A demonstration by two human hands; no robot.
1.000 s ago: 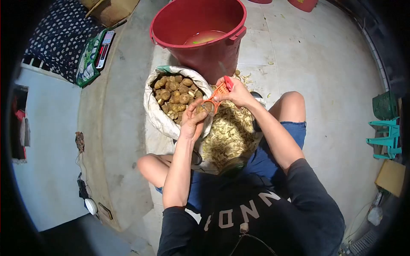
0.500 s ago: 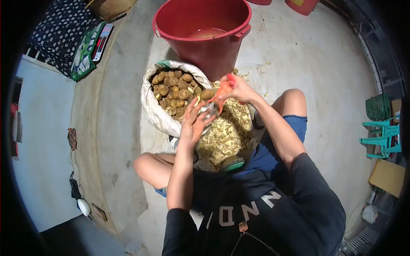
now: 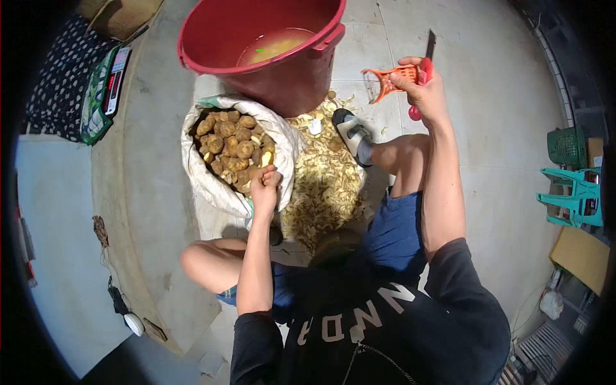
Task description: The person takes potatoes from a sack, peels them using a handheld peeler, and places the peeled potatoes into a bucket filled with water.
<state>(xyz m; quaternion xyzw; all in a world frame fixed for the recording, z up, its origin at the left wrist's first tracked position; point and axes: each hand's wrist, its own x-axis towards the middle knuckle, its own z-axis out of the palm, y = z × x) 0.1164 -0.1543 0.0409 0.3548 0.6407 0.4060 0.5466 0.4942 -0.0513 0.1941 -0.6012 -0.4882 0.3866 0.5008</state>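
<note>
My left hand is at the near right rim of a white woven sack, its fingers curled in; what they hold, if anything, is hidden. Just beyond its fingertips shows a pale yellow potato piece. Unpeeled brown potatoes fill the sack. Raised out to the right, my right hand grips an orange peeler together with a knife, whose dark blade points up and whose handle looks red. A heap of potato peelings lies between my legs.
Behind the sack stands a large red bucket with cloudy water and pale pieces inside. At left are a digital scale and a dotted cloth. A teal plastic stool and green basket stand at right.
My right hand has moved away from the left, out to the right, with the peeler and knife. My left hand has gone from spread fingers to curled ones. The view has shifted.
</note>
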